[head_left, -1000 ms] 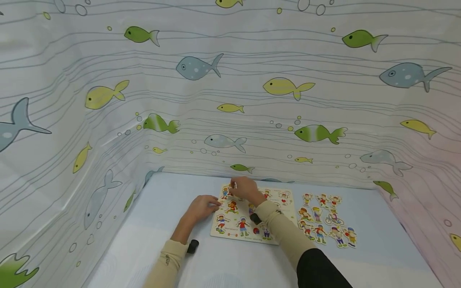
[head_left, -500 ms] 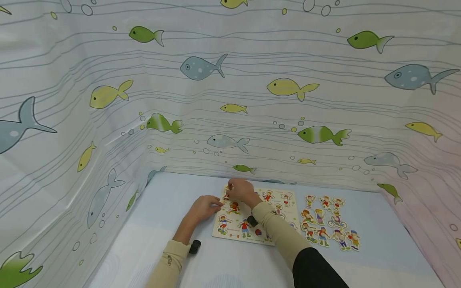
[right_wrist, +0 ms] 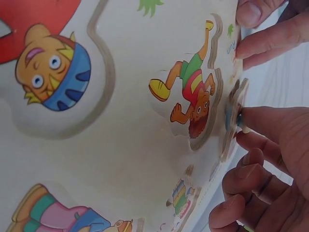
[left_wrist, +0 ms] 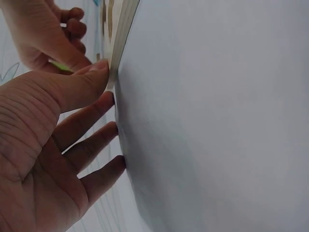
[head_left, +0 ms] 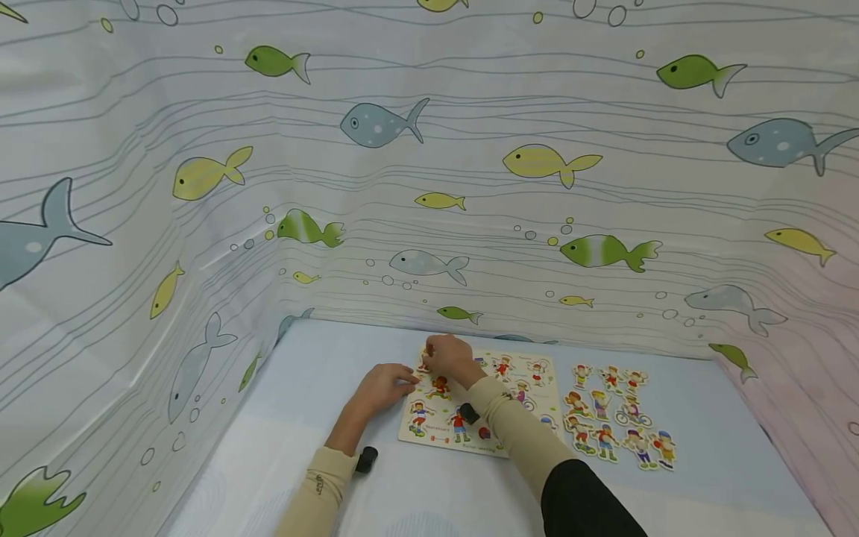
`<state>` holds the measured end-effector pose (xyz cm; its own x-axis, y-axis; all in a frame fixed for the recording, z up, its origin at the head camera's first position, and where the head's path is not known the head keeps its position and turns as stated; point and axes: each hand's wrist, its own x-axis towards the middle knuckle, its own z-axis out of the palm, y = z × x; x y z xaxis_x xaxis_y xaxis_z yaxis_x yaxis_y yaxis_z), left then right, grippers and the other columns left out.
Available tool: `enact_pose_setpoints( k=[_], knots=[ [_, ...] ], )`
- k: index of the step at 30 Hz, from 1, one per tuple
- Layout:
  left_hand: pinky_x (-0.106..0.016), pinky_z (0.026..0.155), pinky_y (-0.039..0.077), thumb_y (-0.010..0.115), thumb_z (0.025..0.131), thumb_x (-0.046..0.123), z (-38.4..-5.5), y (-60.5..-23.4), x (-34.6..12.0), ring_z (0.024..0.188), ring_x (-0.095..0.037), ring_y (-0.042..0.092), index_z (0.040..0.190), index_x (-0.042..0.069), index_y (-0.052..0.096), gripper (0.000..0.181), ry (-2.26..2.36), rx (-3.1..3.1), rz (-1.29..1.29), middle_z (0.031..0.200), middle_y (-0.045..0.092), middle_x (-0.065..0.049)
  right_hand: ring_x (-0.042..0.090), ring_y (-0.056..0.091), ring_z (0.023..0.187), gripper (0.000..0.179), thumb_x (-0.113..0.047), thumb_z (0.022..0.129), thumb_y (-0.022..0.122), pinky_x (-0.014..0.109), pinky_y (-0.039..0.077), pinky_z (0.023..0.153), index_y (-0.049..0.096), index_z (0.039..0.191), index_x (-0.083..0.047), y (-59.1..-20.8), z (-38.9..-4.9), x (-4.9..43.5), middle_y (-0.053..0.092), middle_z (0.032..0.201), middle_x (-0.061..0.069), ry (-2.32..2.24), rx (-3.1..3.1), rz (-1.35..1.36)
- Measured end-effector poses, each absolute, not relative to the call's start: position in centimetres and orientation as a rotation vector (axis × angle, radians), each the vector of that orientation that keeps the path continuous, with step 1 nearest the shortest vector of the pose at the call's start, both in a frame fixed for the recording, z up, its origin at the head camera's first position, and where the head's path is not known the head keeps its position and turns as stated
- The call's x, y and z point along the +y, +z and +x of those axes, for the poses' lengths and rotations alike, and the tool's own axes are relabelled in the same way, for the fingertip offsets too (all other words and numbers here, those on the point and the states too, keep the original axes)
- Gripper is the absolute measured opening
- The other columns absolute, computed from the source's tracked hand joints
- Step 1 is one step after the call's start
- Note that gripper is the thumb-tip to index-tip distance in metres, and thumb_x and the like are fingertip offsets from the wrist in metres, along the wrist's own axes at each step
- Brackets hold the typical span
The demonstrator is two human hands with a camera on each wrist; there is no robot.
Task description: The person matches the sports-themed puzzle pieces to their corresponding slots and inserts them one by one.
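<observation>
A cream wooden puzzle board [head_left: 546, 403] printed with sporty children lies on the table. My right hand [head_left: 451, 359] is over its far left corner. In the right wrist view the thumb and index finger pinch the small knob of a puzzle piece [right_wrist: 233, 121], seen edge-on and tilted close over the board; its picture is hidden. Beside it lies the recess with a running child [right_wrist: 195, 92]. At the board's left edge rests my left hand [head_left: 384, 385], its thumb [left_wrist: 99, 72] touching the rim and its other fingers spread, tips on the tabletop.
Right of the board lie several loose puzzle pieces [head_left: 631, 410] in loose rows, cut as children, one on a bicycle. A fish-patterned curtain [head_left: 429, 224] rises behind the table and along both sides.
My right hand has shifted slightly left across the board and now covers the figure at its far left corner. The left hand stays at the edge. The head view has drifted slightly.
</observation>
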<state>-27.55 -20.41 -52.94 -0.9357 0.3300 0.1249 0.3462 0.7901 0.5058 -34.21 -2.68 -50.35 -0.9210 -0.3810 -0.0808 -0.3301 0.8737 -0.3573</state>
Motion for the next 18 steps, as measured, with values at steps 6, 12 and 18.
enact_pose_setpoints(
  k=[6, 12, 18],
  knots=[
    [-0.048, 0.101, 0.046, 0.075, 0.087, 0.014, -27.6, -53.0, -20.4, 0.115, -0.030, 0.062, 0.098, 0.013, 0.080, 0.011, -0.837, -2.955, -0.530, 0.115, 0.071, -0.007, 0.015, 0.053, 0.063, 0.012, -0.028, 0.093, 0.067, 0.028, 0.041, 0.052, 0.065, 0.097, -0.017, -50.6, -34.2, -2.6, 0.058, 0.077, -0.004, -0.522, 2.905, -0.561],
    [-0.049, 0.100, 0.047, 0.075, 0.087, 0.013, -27.6, -52.8, -20.3, 0.114, -0.031, 0.063, 0.098, 0.010, 0.080, 0.012, -0.850, -2.948, -0.549, 0.114, 0.071, -0.009, 0.014, 0.053, 0.061, 0.012, -0.028, 0.094, 0.067, 0.027, 0.041, 0.049, 0.064, 0.093, -0.017, -50.9, -34.3, -2.7, 0.057, 0.074, -0.004, -0.518, 2.916, -0.566],
    [-0.049, 0.099, 0.048, 0.075, 0.087, 0.013, -27.6, -52.9, -20.3, 0.113, -0.032, 0.063, 0.099, 0.010, 0.079, 0.012, -0.837, -2.945, -0.562, 0.114, 0.071, -0.009, 0.013, 0.052, 0.056, 0.012, -0.028, 0.094, 0.066, 0.026, 0.040, 0.047, 0.061, 0.088, -0.018, -51.4, -34.6, -2.9, 0.056, 0.070, -0.004, -0.489, 2.936, -0.578]
  ],
)
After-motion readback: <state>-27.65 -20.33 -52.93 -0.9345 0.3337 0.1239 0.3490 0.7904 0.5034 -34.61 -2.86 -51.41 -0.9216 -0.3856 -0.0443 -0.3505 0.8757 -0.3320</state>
